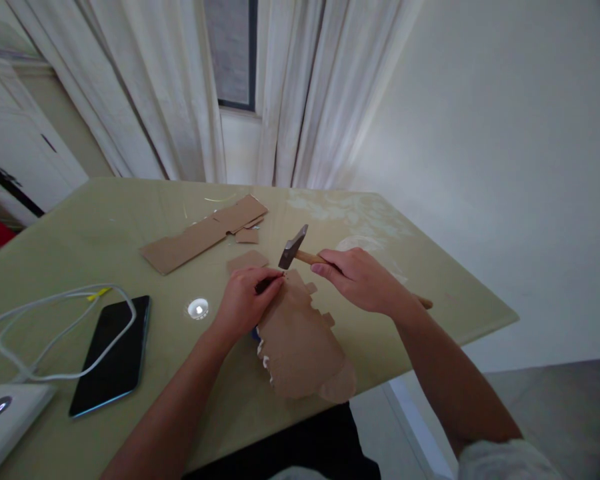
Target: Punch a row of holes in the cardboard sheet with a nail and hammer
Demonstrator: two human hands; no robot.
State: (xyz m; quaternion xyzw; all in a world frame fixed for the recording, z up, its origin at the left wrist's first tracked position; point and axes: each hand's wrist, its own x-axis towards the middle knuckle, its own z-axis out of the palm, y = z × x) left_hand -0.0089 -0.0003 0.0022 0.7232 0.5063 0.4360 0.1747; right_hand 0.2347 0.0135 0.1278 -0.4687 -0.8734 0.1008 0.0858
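Note:
My right hand is closed round the wooden handle of a hammer, its metal head just above the far edge of a piece of cardboard. That cardboard has notched tabs on its right side and a ragged left side with white bits. At its far left corner, my left hand has thumb and forefinger pinched together beneath the hammer head. Whatever sits between those fingertips is too small to make out. A bit of something blue shows under the cardboard's left side.
Long cardboard strips and a small cardboard scrap lie farther back on the glossy table. To the left are a black phone or tablet, a looped white cable and a white box-like device. Curtains and a wall stand behind.

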